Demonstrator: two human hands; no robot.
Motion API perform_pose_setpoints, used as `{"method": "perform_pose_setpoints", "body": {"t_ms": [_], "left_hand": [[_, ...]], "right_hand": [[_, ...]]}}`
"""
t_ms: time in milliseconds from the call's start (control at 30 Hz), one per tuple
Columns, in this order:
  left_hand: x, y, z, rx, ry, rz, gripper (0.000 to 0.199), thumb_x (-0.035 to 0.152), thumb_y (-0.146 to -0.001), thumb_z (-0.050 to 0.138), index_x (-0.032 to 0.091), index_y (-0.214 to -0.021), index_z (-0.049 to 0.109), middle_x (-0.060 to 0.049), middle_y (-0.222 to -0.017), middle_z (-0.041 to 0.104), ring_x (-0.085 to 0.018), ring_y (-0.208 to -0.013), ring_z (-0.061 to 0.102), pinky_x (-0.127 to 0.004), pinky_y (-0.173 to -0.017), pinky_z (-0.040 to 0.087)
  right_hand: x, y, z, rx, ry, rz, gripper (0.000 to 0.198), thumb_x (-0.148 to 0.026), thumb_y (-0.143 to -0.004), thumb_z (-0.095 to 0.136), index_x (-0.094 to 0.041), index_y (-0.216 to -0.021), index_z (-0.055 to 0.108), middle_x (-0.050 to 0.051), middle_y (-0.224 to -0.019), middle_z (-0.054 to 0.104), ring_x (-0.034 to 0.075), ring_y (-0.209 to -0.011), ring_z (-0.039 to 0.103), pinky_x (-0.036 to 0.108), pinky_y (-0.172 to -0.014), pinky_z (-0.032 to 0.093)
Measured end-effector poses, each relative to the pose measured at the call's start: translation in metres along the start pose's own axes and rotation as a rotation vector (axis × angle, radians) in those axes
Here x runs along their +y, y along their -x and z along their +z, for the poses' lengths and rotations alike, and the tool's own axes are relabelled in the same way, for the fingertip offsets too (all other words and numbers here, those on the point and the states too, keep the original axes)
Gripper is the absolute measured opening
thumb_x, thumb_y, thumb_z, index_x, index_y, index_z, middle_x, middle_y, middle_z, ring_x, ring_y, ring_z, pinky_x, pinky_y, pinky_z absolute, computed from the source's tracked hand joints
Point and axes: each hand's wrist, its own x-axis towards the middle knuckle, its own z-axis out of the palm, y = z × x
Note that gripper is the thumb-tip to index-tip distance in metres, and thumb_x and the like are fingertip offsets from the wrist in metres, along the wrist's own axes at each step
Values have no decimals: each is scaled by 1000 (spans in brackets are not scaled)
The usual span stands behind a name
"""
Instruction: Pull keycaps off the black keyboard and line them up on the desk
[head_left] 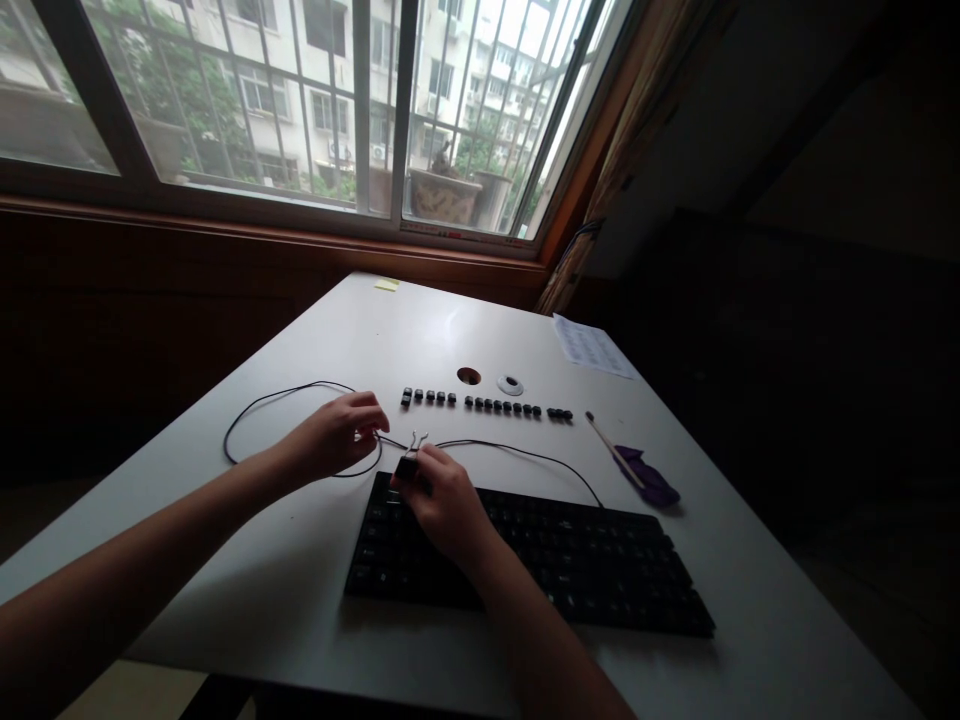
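Above the keyboard's upper left corner, my right hand point(444, 492) pinches a black binder clip point(407, 467) whose silver wire handles point up. My left hand point(341, 435) hovers just left of the clip, over the table. Its fingers are loosely curved, with a gap to the thumb and nothing visible between them. The black keyboard point(570, 555) lies below my right hand, partly covered by my right forearm. Farther back sits a row of small black keycaps point(499, 405), pulled off and lined up in groups.
A black cable point(247, 402) loops across the white table point(300, 590). On the right, a toothbrush point(616, 452) rests on a purple cloth point(654, 480). Behind are a cable hole point(469, 376), a round cover point(511, 385), printed paper point(592, 346) and a yellow note point(387, 285).
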Motion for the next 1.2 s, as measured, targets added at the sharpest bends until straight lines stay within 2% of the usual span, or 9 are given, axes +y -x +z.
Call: {"method": "perform_pose_setpoints", "body": {"t_ms": [133,300,500,600,700,833,1200], "left_hand": [[0,20,8,3,98,-20,26,2,-78,52,17,-92,68,-4,-89,61,-14,-76,56,-24,-69,47],[4,27,12,-6,226,-32,21,5,-83,53,16,-92,68,-5,-89,62,-13,-75,58,-23,-69,48],[16,27,9,-144,369,108,14,13,-91,54,15,-99,65,-8,-92,62,-15,-81,59,-24,-71,49],[18,28,12,-187,366,154,7,20,-90,61,14,-91,63,-6,-85,59,-14,-77,57,-24,-69,48],[16,29,19,-181,347,160,11,23,-90,63,14,-84,61,-5,-81,57,-13,-73,55,-23,-66,47],[11,30,28,-161,380,149,11,24,-91,64,15,-84,61,-5,-84,58,-12,-73,56,-23,-66,47],[16,30,29,-123,460,107,16,25,-91,63,13,-80,63,-6,-80,59,-13,-71,57,-22,-61,47]], "right_hand": [[-2,2,1,-43,41,-29,15,-16,-86,65,-21,-77,54,0,-84,55,16,-74,53,27,-68,42],[0,3,3,-74,88,-62,12,-15,-87,64,-21,-80,57,1,-86,57,16,-77,55,28,-69,43],[2,3,0,-83,118,-74,12,-14,-86,65,-21,-80,56,1,-85,57,15,-74,55,26,-66,42],[2,4,-1,-105,141,-91,11,-13,-87,62,-21,-82,58,1,-85,59,15,-73,56,26,-65,41],[2,6,0,-97,171,-105,12,-13,-88,60,-21,-80,58,1,-83,59,15,-72,56,26,-64,41],[5,7,3,-56,176,-102,12,-12,-87,59,-21,-80,57,2,-83,60,16,-73,57,27,-66,42],[7,7,7,-6,115,-76,13,-9,-86,56,-21,-83,57,3,-86,61,18,-79,59,28,-72,45]]}}
